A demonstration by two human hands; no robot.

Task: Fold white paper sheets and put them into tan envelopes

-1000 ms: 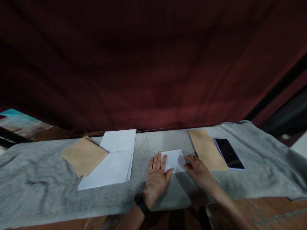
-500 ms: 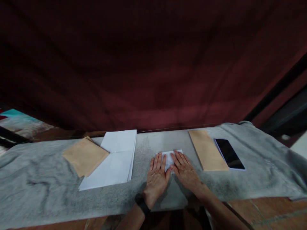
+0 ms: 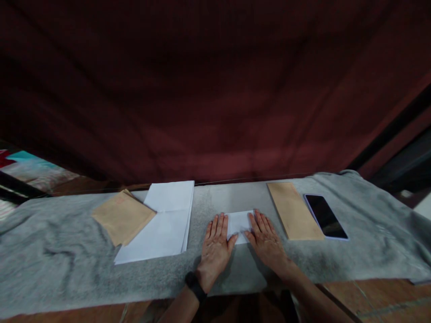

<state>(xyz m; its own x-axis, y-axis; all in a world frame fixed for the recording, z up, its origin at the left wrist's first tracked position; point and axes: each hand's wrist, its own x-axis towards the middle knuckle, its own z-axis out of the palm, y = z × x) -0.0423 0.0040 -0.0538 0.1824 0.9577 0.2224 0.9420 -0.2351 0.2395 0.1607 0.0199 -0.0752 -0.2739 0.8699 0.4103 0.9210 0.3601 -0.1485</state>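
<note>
A small folded sheet of white paper [image 3: 239, 224] lies flat on the grey cloth, its two sides partly covered by my hands. My left hand [image 3: 215, 242], with a dark band on the wrist, rests flat over the paper's left edge, fingers stretched forward. Over the right edge lies my right hand [image 3: 267, 240], also flat with its fingers extended. Both thumbs point inward near the paper's front edge. To the right of my right hand is a brown envelope [image 3: 296, 213], or a stack of them.
Larger white sheets [image 3: 161, 231] are stacked at the left, with brown envelopes [image 3: 123, 217] lying partly over them. A phone [image 3: 326, 216] with a dark screen lies at the right. Grey cloth [image 3: 77, 273] covers the bench, and a dark red curtain [image 3: 215, 112] hangs behind.
My right hand went from pinching near the paper's right edge to lying flat on it, then slid outward to the right. My left hand shifted slightly left and stayed flat.
</note>
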